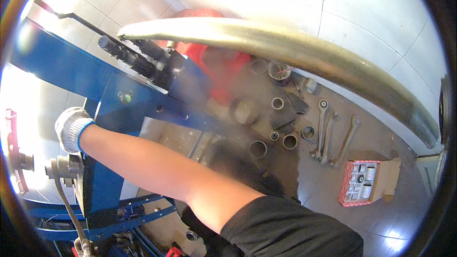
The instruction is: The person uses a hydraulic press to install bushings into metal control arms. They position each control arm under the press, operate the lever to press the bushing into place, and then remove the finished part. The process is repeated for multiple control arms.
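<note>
My right hand (72, 128), in a white knit glove with a blue cuff, reaches across to the left side of a blue steel press frame (114, 128). Its fingers are turned away and hidden, so whether they grip anything does not show. Just below the glove is a round metal sleeve (71, 165) set against an upright plate. A metal suspension arm (65, 200) hangs from there, its ringed upper end beside the sleeve and its lower end near the bottom edge. My left hand is out of view.
A hydraulic pump (152, 64) with a long black lever sits on the frame. A thick brass-coloured pipe (295, 50) arches across the top. Several metal rings (257, 149) and suspension arms (350, 140) lie on the floor near an opened red box (349, 188) of bushings.
</note>
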`<state>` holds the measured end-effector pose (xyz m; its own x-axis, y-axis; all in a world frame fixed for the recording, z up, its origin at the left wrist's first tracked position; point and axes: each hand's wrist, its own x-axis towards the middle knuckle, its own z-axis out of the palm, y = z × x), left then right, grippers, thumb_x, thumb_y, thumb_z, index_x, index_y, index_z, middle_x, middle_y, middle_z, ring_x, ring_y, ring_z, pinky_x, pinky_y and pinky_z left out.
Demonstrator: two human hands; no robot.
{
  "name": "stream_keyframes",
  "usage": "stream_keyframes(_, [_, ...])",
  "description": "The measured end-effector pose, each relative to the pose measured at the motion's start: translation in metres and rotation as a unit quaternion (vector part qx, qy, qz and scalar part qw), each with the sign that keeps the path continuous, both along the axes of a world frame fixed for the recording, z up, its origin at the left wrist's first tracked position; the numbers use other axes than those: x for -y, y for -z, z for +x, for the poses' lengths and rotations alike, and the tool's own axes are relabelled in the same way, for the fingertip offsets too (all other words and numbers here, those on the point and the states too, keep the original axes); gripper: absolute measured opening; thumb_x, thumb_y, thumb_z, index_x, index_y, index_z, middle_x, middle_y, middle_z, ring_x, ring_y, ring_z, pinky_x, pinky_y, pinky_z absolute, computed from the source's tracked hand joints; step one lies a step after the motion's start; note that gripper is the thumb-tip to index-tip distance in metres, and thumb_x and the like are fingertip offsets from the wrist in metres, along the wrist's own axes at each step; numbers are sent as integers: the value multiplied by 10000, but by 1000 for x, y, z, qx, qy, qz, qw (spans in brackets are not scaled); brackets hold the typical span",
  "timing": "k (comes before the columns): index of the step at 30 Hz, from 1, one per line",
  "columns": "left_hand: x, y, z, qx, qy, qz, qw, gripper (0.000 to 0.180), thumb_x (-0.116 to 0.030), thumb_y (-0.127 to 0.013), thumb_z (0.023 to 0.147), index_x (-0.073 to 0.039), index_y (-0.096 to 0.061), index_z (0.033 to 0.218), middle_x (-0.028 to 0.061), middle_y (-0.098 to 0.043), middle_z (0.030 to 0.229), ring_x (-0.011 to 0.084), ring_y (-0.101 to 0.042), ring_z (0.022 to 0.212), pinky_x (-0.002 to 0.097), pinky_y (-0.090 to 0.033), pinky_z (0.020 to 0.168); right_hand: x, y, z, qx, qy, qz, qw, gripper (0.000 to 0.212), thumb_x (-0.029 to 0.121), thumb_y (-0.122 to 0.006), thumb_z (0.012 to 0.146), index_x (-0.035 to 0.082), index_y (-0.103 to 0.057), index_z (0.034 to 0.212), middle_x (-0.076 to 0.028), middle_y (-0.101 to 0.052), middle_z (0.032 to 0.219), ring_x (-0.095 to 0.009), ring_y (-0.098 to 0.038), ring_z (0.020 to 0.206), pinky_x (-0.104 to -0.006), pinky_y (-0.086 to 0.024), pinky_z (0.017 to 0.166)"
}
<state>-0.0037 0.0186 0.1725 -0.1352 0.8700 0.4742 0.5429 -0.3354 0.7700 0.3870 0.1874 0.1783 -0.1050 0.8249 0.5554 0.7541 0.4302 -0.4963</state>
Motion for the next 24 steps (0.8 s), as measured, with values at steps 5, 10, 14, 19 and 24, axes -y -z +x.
stream_keyframes(5, [2,-3,-1,12,-7,-11,1000,172,-85,-715,905,-38,-713,1070,70,-704,872,155,-632,716,269,-522,652,-14,6,-11,-1,4,2,1000,254,228,-746,769,155,-821,1000,-111,-782,1030,-291,-758,961,-464,-596,767])
stream_keyframes(10, [-1,-7,11,11,-7,3,1000,233,-127,-761,892,-33,-708,1098,73,-709,901,161,-640,735,278,-524,659,-29,3,-20,38,13,38,998,250,251,-756,769,206,-823,1006,-86,-783,1031,-290,-752,944,-488,-591,754])
stream_keyframes(14, [-11,-9,23,-4,-13,15,1000,248,-146,-747,903,-22,-697,1112,62,-682,892,147,-610,723,268,-492,644,-19,1,-23,7,42,48,998,277,286,-713,816,235,-809,1070,-61,-777,1087,-280,-740,978,-505,-576,763])
stream_keyframes(19, [-22,-5,26,-9,-17,36,999,270,-168,-730,918,-8,-683,1131,49,-649,881,130,-572,708,257,-452,625,-30,5,-38,51,85,9,995,332,348,-678,847,238,-796,1137,-67,-759,1165,-285,-720,1051,-483,-564,812])
stream_keyframes(24, [-33,4,12,-15,-19,55,998,296,-191,-713,933,5,-669,1149,36,-615,870,113,-534,692,245,-413,606,-81,-1,-54,-246,73,244,935,420,450,-687,826,222,-782,1166,-92,-739,1221,-297,-694,1125,-485,-553,875])
